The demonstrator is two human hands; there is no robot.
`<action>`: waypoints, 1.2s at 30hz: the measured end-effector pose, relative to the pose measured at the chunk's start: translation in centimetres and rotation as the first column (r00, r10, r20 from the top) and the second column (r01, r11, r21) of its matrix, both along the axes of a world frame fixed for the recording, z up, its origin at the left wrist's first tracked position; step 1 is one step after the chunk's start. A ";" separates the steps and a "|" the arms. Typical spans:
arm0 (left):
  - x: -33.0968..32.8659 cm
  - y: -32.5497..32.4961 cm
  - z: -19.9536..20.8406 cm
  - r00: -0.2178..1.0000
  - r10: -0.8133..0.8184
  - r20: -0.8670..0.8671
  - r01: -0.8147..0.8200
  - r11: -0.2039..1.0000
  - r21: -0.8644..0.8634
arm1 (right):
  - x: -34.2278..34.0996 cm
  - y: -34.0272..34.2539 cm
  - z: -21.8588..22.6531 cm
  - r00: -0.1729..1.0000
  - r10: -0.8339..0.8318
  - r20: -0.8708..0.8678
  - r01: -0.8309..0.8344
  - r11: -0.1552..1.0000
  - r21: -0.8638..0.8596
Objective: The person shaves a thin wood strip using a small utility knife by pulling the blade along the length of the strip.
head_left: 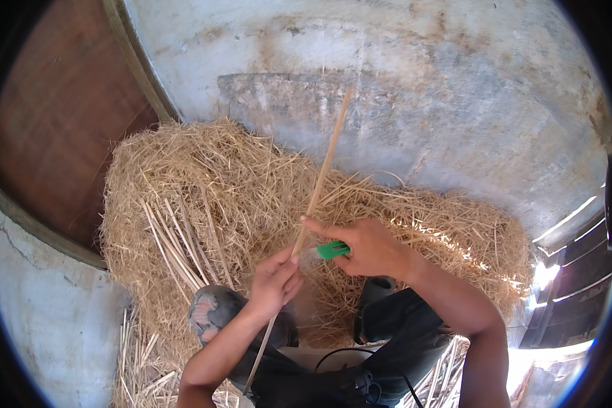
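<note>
A long, thin strip of split bamboo or wood [328,153] slants upward from my lap toward the wall. My left hand [277,279] pinches it around its middle, thumb on top. In my right hand [374,249] is a green-handled cutter [333,250], gripped in the curled fingers. The right index finger stretches out and touches the strip just above my left hand. The cutter's tip points toward the strip; its blade is too small to make out. The lower end of the strip passes down beside my left forearm.
A straw heap [204,163] lies before me, with a bundle of thin sticks [173,245] on its left part. A stained pale wall [415,81] stands behind it. At left is a brown panel [61,129]; more split sticks [445,374] lie at lower right.
</note>
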State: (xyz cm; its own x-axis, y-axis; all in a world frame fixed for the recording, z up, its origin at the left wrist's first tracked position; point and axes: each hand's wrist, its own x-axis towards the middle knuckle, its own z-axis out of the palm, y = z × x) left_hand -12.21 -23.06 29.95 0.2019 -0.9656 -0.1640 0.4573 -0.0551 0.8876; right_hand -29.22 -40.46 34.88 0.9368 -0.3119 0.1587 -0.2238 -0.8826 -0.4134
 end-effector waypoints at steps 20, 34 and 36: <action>-0.1 -0.6 -0.2 0.997 0.015 0.072 -0.013 1.000 -0.027 | 0.1 0.7 -0.8 0.979 -0.104 0.176 0.088 0.992 0.095; -1.0 -0.9 0.0 0.996 0.029 0.085 -0.030 0.999 0.015 | 1.4 1.2 -3.3 0.982 -0.167 -0.089 0.174 0.981 0.085; -1.0 -1.0 -0.1 0.994 0.042 0.103 -0.044 0.999 0.020 | 1.6 1.4 -3.4 0.970 -0.196 -0.147 0.203 0.978 0.040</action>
State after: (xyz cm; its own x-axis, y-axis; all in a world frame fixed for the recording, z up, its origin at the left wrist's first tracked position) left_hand -13.24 -24.03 29.84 0.2597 -0.9521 -0.1615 0.3665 -0.0576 0.9286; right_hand -27.58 -39.07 31.48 0.8665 -0.4992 0.0064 -0.4528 -0.7912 -0.4110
